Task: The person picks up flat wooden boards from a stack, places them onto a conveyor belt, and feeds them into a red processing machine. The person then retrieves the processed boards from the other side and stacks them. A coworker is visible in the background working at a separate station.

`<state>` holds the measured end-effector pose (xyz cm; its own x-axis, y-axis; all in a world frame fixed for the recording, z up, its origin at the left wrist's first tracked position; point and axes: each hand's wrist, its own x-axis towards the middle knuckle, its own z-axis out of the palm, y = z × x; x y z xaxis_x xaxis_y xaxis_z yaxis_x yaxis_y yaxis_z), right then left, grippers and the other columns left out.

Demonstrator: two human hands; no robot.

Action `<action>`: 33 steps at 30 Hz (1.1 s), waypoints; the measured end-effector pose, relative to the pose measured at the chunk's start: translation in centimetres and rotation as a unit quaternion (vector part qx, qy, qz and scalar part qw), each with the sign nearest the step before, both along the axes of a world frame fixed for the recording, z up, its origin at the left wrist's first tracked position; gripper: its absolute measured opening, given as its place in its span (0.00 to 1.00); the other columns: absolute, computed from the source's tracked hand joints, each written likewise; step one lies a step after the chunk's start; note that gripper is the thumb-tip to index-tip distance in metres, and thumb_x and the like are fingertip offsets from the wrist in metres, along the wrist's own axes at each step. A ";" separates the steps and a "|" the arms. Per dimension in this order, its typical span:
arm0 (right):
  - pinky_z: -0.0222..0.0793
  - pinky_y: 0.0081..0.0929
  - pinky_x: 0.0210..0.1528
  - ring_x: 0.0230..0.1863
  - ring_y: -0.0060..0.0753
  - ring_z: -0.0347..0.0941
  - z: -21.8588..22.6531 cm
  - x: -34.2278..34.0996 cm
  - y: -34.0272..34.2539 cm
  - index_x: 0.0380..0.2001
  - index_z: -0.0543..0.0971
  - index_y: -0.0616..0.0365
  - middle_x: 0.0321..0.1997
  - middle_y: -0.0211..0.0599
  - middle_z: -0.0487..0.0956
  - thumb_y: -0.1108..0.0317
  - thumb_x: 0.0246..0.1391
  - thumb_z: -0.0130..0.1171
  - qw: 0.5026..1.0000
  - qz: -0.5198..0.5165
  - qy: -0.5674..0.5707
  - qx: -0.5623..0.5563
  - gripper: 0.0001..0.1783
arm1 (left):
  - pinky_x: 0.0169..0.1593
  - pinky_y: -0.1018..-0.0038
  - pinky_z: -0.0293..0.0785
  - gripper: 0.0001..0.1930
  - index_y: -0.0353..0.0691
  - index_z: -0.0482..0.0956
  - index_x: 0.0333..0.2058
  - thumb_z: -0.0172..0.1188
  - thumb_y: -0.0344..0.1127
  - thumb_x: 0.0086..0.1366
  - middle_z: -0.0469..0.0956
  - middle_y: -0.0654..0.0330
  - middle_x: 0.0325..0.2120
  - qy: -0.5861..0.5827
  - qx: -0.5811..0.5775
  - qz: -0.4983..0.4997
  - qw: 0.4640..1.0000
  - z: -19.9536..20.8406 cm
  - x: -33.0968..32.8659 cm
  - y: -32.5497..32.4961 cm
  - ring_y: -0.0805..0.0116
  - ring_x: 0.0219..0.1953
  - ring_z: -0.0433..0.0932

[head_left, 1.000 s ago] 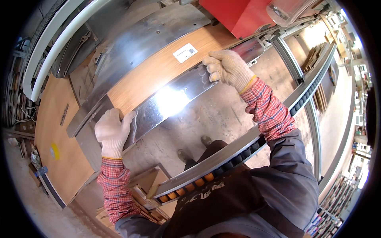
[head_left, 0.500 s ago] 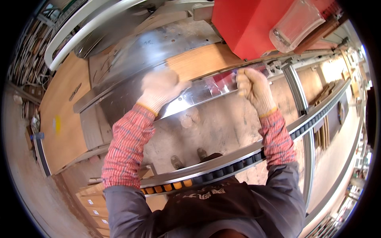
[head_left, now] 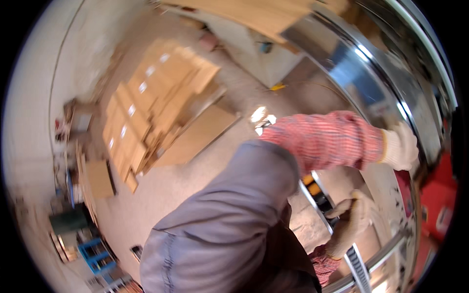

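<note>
My left hand (head_left: 401, 147), in a cream knitted glove with a red checked oversleeve, reaches to the long shiny metal edge (head_left: 364, 93) of the machine. Its fingers are blurred, and I cannot tell whether they grip that edge. A dark red piece (head_left: 404, 191) lies just below this hand. Lower down, my right hand (head_left: 352, 217) wears the same kind of glove and hangs over the frame opening. Its thumb stands apart from the fingers, and nothing shows in it. Near it runs a metal rail (head_left: 320, 200) with black and orange rollers.
Brown cardboard-like packs (head_left: 161, 93) with white labels are stacked on the floor to the left. A blue crate-like frame (head_left: 97, 255) stands at the lower left. The red machine housing (head_left: 436, 195) is at the right edge. A wooden panel top (head_left: 244, 12) stretches across the far side.
My view has swung far to the left, bringing the stacked packs and wall into sight. The metal edge and both hands now appear at the right. My right hand has opened from a curled shape.
</note>
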<state>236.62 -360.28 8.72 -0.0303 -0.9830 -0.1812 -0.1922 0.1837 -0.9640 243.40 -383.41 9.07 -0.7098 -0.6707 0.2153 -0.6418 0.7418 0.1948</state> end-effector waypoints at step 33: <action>0.83 0.31 0.39 0.47 0.28 0.82 -14.3 56.1 25.2 0.52 0.81 0.66 0.49 0.34 0.84 0.64 0.68 0.62 0.736 0.510 -0.243 0.373 0.17 | 0.49 0.59 0.86 0.22 0.36 0.74 0.60 0.51 0.49 0.81 0.81 0.55 0.52 0.803 0.020 0.558 0.208 -14.2 56.0 69.8 0.58 0.53 0.82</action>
<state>292.77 -335.09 -5.59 0.9014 -0.0702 -0.4273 -0.2627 0.6958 -0.6684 299.39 -313.61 -5.11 0.8585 -0.2499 -0.4478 0.5070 0.2826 0.8143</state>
